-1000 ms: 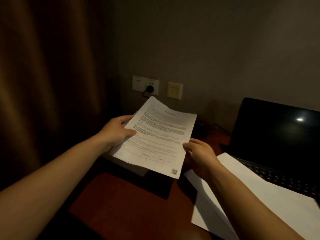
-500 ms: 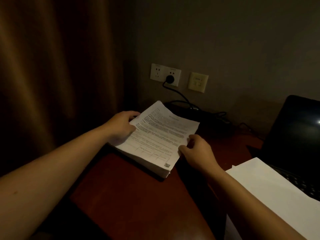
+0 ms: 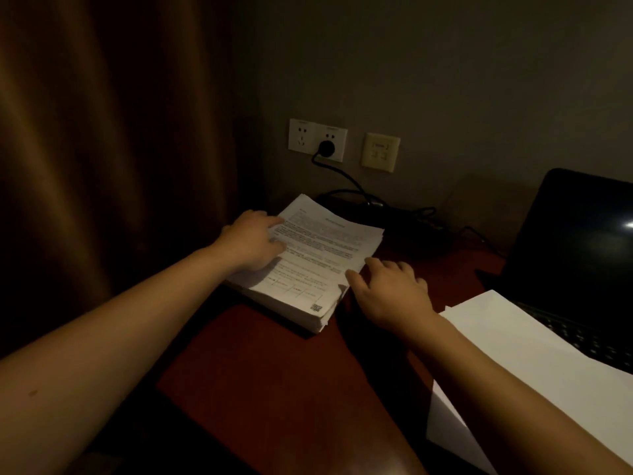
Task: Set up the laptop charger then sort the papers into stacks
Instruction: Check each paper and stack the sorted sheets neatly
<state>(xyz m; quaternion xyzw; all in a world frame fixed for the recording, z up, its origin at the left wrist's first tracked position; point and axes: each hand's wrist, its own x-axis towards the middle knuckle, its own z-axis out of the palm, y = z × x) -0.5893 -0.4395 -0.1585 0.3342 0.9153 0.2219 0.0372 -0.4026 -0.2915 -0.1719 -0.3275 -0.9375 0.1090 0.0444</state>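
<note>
Dim room, one head view. Printed stack lies flat on the red worktop, corners skewed, with its lower sheets fanned out at the near corner. Left hand rests on the stack's left side, fingers spread fairly flat on the top sheet, pressing down, gripping nothing. Right hand is at the stack's right edge, fingers loosely curved and not closed on anything. The thumb looks to be touching the paper edge, but the light is too poor to be sure.

Charger part looks done: plug sits in the wall socket behind the stack, and the cable runs down and off right of the stack toward the laptop. The laptop end is hidden in the dark. Blank sheets lie right of the stack, overlapping the laptop keyboard and well apart from the printed pile. Curtain hangs left of the stack.

Step in hand, as I judge it: squaring up the printed stack after adding a sheet.

To do it well:
- Keep the left palm down as an anchor so the top sheet does not slide.
- Push in with the right hand's flat fingers against the long edge, then tap the near short edge to close the fanned corner.
- Use light pressure, because loose paper buckles easily.
- Keep the pile off the cable behind it.
</note>
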